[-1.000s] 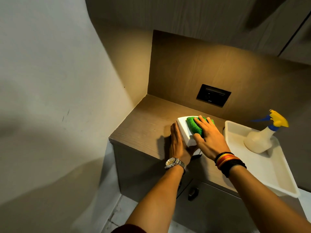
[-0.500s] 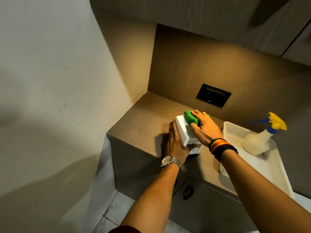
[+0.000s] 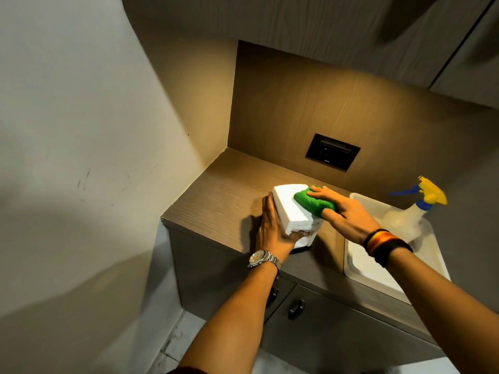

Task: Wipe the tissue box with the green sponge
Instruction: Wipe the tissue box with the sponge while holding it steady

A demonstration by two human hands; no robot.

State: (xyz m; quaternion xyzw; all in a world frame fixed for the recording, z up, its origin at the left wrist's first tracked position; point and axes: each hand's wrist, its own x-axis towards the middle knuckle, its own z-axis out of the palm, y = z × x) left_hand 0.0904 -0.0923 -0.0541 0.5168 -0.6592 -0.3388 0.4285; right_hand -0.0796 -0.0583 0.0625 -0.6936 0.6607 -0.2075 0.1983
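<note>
A white tissue box stands on the wooden counter, near its front edge. My left hand grips the box's left side and front, with the thumb on the front face. The green sponge lies on the right part of the box's top. My right hand presses down on the sponge with the fingers spread over it. A wristwatch sits on my left wrist and dark bands on my right wrist.
A white tray sits on the counter just right of the box, holding a spray bottle with a yellow and blue head. A black socket plate is on the back panel. A wall closes the left side; cabinet doors with handles lie below.
The sponge and my right hand have slid from the far end of the box top toward its right near side. My left hand keeps its hold on the box.
</note>
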